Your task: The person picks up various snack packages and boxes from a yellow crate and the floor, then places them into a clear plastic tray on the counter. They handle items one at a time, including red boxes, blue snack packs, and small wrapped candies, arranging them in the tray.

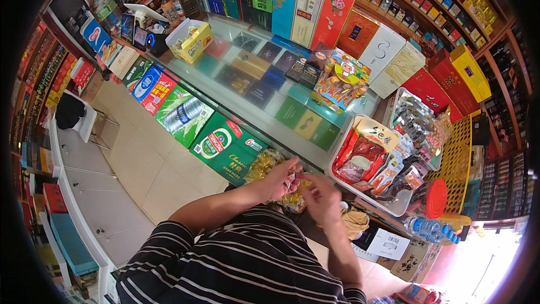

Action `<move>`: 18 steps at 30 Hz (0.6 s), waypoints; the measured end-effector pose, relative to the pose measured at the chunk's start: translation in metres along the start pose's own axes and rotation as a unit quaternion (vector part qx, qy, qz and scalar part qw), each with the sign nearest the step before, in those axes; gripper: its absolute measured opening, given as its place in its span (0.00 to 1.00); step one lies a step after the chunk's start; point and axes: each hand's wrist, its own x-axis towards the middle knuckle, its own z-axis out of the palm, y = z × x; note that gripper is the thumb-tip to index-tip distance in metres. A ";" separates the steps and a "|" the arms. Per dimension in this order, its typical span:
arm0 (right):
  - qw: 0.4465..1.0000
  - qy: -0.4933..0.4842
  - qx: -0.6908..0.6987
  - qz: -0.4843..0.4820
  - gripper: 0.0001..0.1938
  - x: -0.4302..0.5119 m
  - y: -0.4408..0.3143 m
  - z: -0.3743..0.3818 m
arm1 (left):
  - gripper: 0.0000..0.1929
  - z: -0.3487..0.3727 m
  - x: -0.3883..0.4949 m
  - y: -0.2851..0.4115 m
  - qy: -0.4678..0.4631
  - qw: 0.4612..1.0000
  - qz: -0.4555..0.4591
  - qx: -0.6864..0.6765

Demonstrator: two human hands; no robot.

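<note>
My left hand (277, 180) holds a small white-and-red packet (290, 180) between its fingers, at the front edge of a glass display counter (236, 112). My right hand (323, 199) is blurred, its fingertips close to that packet; whether they pinch it I cannot tell. Below and beside both hands sits a bag of gold-wrapped pieces (263, 164), partly hidden by my hands and forearms. A white plastic tray (333, 169) of packaged snacks stands just beyond my right hand. Left of my hands, a green Tsingtao beer carton (228, 145) leans along the counter front.
Tall cigarette cartons (301, 10) line the counter's back. A colourful candy box (342, 80) and a yellow open box (190, 42) stand on the glass. Bottled water (430, 229), a red-lidded jar (436, 198) and a tan cloth (355, 223) lie to the right. Tiled floor (168, 173) shows at left.
</note>
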 end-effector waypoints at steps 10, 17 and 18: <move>0.999 0.041 -0.012 -0.032 0.16 0.062 0.003 0.142 | 0.19 -0.060 -0.032 0.087 -0.052 0.997 -0.053 0.000; 0.987 0.106 0.062 0.106 0.10 0.113 -0.020 0.182 | 0.20 -0.093 -0.024 0.170 -0.032 0.984 -0.026 0.171; 0.983 0.118 0.075 0.119 0.11 0.113 -0.018 0.185 | 0.24 -0.087 -0.019 0.179 -0.036 0.978 0.014 0.206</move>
